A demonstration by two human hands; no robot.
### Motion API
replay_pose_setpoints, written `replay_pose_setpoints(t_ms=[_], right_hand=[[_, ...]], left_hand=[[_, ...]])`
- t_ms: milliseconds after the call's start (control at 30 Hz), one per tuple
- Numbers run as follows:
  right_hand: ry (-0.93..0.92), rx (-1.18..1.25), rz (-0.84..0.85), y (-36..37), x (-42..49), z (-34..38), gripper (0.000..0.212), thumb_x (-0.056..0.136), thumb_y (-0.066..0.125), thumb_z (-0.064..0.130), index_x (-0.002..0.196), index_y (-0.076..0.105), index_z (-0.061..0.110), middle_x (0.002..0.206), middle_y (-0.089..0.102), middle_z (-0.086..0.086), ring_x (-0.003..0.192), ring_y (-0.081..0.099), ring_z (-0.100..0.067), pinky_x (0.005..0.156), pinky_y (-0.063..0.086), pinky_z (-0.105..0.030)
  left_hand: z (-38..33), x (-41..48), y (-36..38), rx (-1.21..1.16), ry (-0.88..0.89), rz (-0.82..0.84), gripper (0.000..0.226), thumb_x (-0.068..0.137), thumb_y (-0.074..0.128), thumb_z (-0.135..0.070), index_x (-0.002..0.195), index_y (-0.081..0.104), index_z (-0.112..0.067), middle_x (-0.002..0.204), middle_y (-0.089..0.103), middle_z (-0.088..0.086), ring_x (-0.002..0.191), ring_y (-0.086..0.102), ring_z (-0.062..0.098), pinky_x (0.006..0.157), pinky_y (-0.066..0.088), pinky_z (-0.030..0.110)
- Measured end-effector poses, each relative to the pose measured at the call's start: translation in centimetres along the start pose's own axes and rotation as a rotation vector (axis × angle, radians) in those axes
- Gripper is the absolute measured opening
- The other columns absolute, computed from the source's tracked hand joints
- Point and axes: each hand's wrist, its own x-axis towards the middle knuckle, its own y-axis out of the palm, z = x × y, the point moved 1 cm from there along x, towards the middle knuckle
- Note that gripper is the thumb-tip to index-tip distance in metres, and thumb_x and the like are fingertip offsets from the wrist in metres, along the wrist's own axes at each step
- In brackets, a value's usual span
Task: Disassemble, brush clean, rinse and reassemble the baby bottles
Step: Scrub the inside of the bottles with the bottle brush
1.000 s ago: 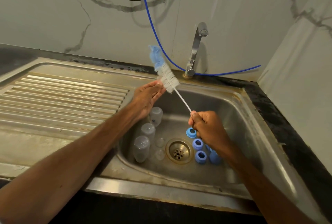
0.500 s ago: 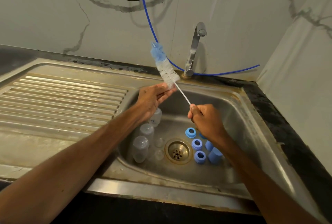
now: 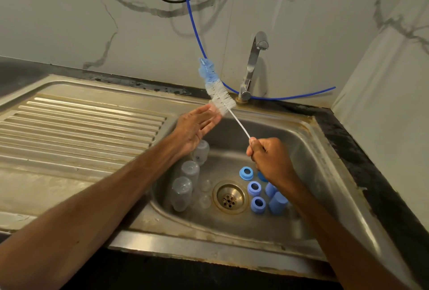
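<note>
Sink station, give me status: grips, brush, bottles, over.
Right grip holds bottle brush by its wire handle; left grip open, fingertips at the bristles. Three clear bottles sit disassembled in sink basin, blue collars beside drain. No water from faucet.

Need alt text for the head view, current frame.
Over a steel sink, the right hand grips a bottle brush by its wire handle while the open left hand touches its white bristles. Clear bottles sit left of the drain, blue rings right of it.
</note>
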Motion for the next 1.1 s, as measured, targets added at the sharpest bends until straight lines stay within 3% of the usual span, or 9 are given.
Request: replay_pose_setpoints(t_ms=[200,333,433,500,633,700,833,967,1100], right_hand=[[-0.015,-0.050,0.047,0.3,-1.2,-0.4,0.051,0.105,0.049,0.018,0.055,0.060,0.020,0.039,0.051,0.015,0.039,0.049,-0.001,0.056,0.034,-0.021],[0.010,-0.038,-0.016,-0.2,0.2,0.4,0.049,0.104,0.048,0.016,0.058,0.064,0.011,0.039,0.051,0.016,0.039,0.049,-0.001,0.058,0.036,-0.022],[0.011,-0.072,0.004,0.2,-0.2,0.4,0.049,0.104,0.049,0.017,0.059,0.065,0.008,0.038,0.051,0.015,0.040,0.051,-0.001,0.056,0.036,-0.022],[0.008,-0.105,0.036,0.4,-1.2,0.1,0.050,0.104,0.050,0.019,0.056,0.064,0.011,0.040,0.052,0.011,0.042,0.051,-0.002,0.055,0.039,-0.024],[0.026,-0.104,-0.042,-0.2,0.2,0.5,0.049,0.103,0.051,0.020,0.064,0.064,-0.006,0.047,0.054,-0.011,0.041,0.046,-0.010,0.055,0.044,-0.034],[0.025,-0.116,-0.046,-0.2,0.3,0.5,0.049,0.103,0.050,0.021,0.066,0.064,-0.008,0.046,0.054,-0.010,0.040,0.045,-0.010,0.055,0.044,-0.032],[0.004,-0.134,-0.023,0.6,-1.0,-0.2,0.057,0.096,0.045,0.037,0.065,0.061,-0.008,0.055,0.059,-0.020,0.052,0.056,-0.035,0.058,0.048,-0.042],[-0.044,-0.145,-0.023,0.4,-0.5,0.6,0.049,0.103,0.051,0.024,0.064,0.067,-0.002,0.051,0.061,-0.003,0.049,0.057,-0.017,0.058,0.046,-0.030],[-0.039,-0.197,-0.051,-0.3,0.5,0.3,0.047,0.102,0.052,0.022,0.067,0.066,-0.006,0.058,0.064,-0.015,0.054,0.059,-0.029,0.060,0.048,-0.038]], left_hand=[[-0.8,0.6,-0.8,0.038,0.064,-0.090,0.027,0.095,0.062,0.004,0.122,0.066,-0.001,0.119,0.073,0.018,0.103,0.075,0.025,0.085,0.062,0.030],[0.1,0.1,0.2,0.085,0.021,0.034,0.034,0.097,0.058,0.006,0.130,0.062,0.000,0.124,0.071,0.018,0.112,0.071,0.028,0.091,0.060,0.030],[-0.2,0.5,-0.1,0.055,0.060,-0.018,0.032,0.097,0.058,0.006,0.128,0.064,0.002,0.123,0.071,0.018,0.107,0.073,0.025,0.087,0.061,0.028],[-0.8,0.9,-1.0,0.082,0.084,-0.064,0.032,0.096,0.059,0.005,0.127,0.065,0.002,0.123,0.071,0.017,0.103,0.074,0.022,0.082,0.060,0.025],[0.1,0.3,0.1,0.137,0.022,0.051,0.034,0.098,0.053,0.009,0.129,0.063,0.003,0.124,0.071,0.016,0.109,0.072,0.023,0.087,0.060,0.025],[0.2,0.4,0.4,0.128,0.027,0.057,0.034,0.098,0.051,0.010,0.130,0.062,0.004,0.125,0.070,0.017,0.111,0.071,0.024,0.089,0.059,0.026],[-0.3,1.1,-0.8,0.139,0.039,0.047,0.030,0.100,0.057,-0.001,0.129,0.062,0.004,0.126,0.070,0.017,0.114,0.070,0.024,0.093,0.058,0.028],[1.0,0.7,-0.2,0.355,0.098,0.124,0.027,0.100,0.061,-0.009,0.122,0.066,0.006,0.118,0.073,0.018,0.112,0.071,0.025,0.094,0.058,0.028],[1.5,0.6,-0.4,0.564,0.150,0.180,0.031,0.100,0.062,-0.018,0.124,0.069,0.002,0.118,0.074,0.013,0.113,0.071,0.024,0.099,0.056,0.032]])
